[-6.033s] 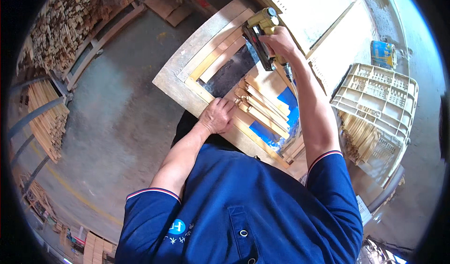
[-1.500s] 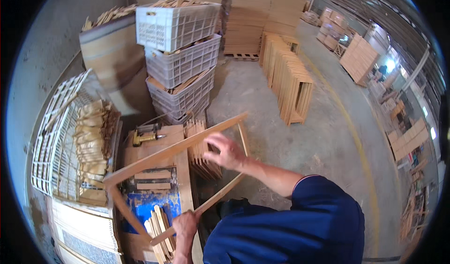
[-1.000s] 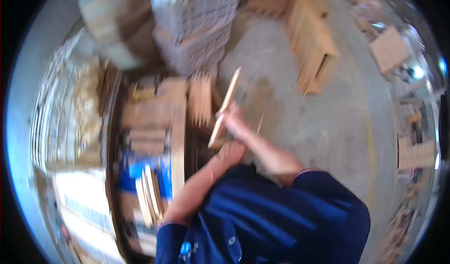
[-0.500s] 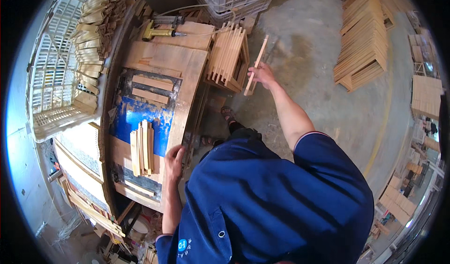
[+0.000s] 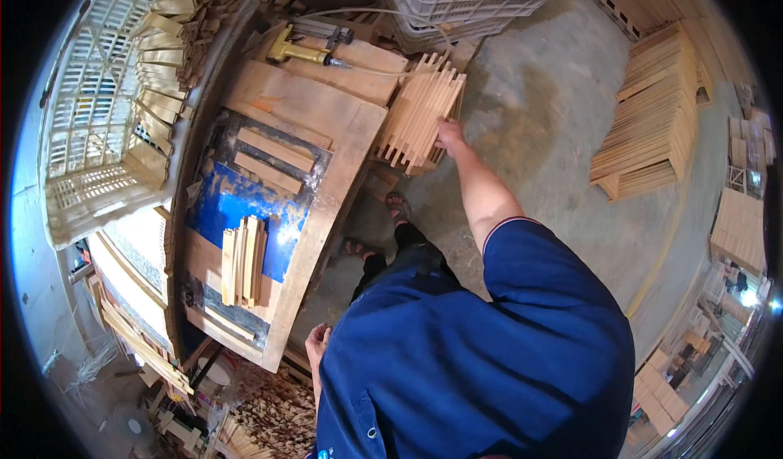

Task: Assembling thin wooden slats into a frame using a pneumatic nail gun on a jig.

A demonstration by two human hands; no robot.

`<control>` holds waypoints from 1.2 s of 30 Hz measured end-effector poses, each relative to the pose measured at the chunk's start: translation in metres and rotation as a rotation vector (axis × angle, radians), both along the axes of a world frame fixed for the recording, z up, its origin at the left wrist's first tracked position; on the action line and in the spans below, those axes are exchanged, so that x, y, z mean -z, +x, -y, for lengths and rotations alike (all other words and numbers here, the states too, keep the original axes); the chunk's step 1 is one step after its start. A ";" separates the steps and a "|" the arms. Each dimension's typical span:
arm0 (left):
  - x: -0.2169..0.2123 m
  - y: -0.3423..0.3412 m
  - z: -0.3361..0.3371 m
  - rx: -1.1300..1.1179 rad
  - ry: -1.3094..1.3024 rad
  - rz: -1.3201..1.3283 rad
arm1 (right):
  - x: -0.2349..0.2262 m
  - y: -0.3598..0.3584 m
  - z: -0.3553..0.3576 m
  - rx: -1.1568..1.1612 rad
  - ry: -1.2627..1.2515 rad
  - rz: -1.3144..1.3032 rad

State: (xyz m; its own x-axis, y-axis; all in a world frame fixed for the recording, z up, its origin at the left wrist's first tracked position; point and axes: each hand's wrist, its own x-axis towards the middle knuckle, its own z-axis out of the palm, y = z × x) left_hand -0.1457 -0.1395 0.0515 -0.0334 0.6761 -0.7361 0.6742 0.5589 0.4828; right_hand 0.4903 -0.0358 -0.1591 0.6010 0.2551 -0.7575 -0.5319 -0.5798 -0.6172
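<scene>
My right hand [image 5: 449, 135] is at the right edge of a stack of narrow wooden frames [image 5: 420, 112], its fingers closed on the outermost frame. The frames stand side by side, with their slat ends uneven. Low beside the workbench's near edge hangs my left hand [image 5: 318, 345], with loosely curled fingers and nothing in it. On the workbench [image 5: 330, 186], a small bundle of wooden strips [image 5: 243, 262] lies partly over a blue plate [image 5: 273, 231]. Two flat slats [image 5: 273, 159] rest in the dark recess farther back.
A yellow air-powered tool [image 5: 302, 53] with a hose lies at the bench's far end. At left stands a white plastic crate [image 5: 90, 165] with many wood pieces [image 5: 167, 51]. Stacked crates [image 5: 465, 6] are behind, and a long row of frames [image 5: 648, 116] stands on the floor at right.
My right hand has brought the wooden frame it held leftward and against the stack. My left hand has moved off the bench edge and down toward my body. The view has shifted slightly.
</scene>
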 end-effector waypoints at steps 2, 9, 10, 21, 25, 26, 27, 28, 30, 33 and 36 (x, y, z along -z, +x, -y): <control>0.001 0.000 -0.001 -0.001 -0.006 0.000 | -0.002 0.000 0.001 0.039 -0.017 0.012; 0.003 -0.007 -0.010 0.012 -0.024 -0.066 | -0.020 0.003 0.007 0.010 0.035 -0.039; 0.003 -0.007 -0.011 0.011 -0.023 -0.065 | -0.019 0.005 0.007 0.004 0.041 -0.045; 0.009 -0.013 -0.021 0.077 -0.017 -0.103 | -0.038 -0.007 0.003 0.093 0.026 -0.022; -0.001 0.009 -0.035 0.111 -0.001 -0.112 | -0.040 -0.006 0.010 0.108 0.040 -0.025; -0.001 0.010 -0.038 0.120 -0.005 -0.096 | -0.040 -0.010 0.013 0.108 0.035 -0.025; -0.001 0.010 -0.038 0.123 -0.004 -0.080 | -0.042 -0.016 0.013 0.104 0.057 -0.039; 0.006 0.006 -0.033 0.071 0.026 -0.042 | -0.042 -0.022 0.013 0.100 0.079 -0.052; 0.016 -0.002 -0.030 0.065 -0.002 -0.047 | -0.040 -0.031 0.017 0.085 0.062 -0.094; 0.023 0.000 -0.032 0.055 -0.026 -0.045 | -0.032 -0.035 0.017 0.086 0.053 -0.125; 0.016 0.003 -0.033 0.070 -0.003 -0.053 | -0.024 -0.038 0.017 0.076 0.073 -0.105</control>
